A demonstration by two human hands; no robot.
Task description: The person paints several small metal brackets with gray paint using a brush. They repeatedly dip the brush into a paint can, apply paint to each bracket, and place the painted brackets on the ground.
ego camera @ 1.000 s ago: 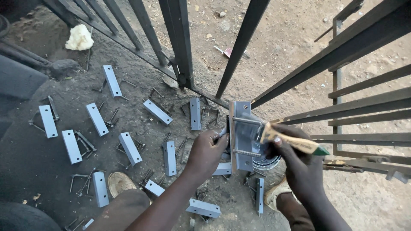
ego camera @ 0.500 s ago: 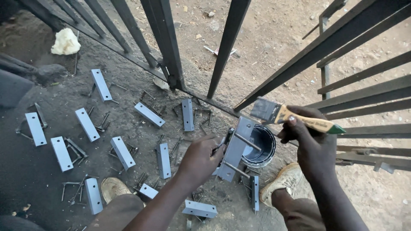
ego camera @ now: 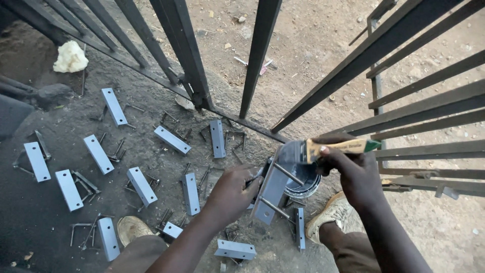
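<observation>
- Your paint can (ego camera: 305, 183) is mostly hidden behind the plate (ego camera: 273, 188) and brush (ego camera: 323, 150); only part of its rim shows.
- The brush's bristles are hard to make out against the plate's top edge.
- Your left hand (ego camera: 231, 193) has its fingers closed on the plate's left edge, holding it tilted above the ground in front of the can.
- Your right hand (ego camera: 353, 172) has its fingers wrapped round the brush handle, the head touching the top of the plate.
- Similar grey plates (ego camera: 141, 186) with bent rods lie scattered on the ground to your left.
- A dark barred gate (ego camera: 188, 55) stands just beyond, and your shoes (ego camera: 331, 218) flank the can.
</observation>
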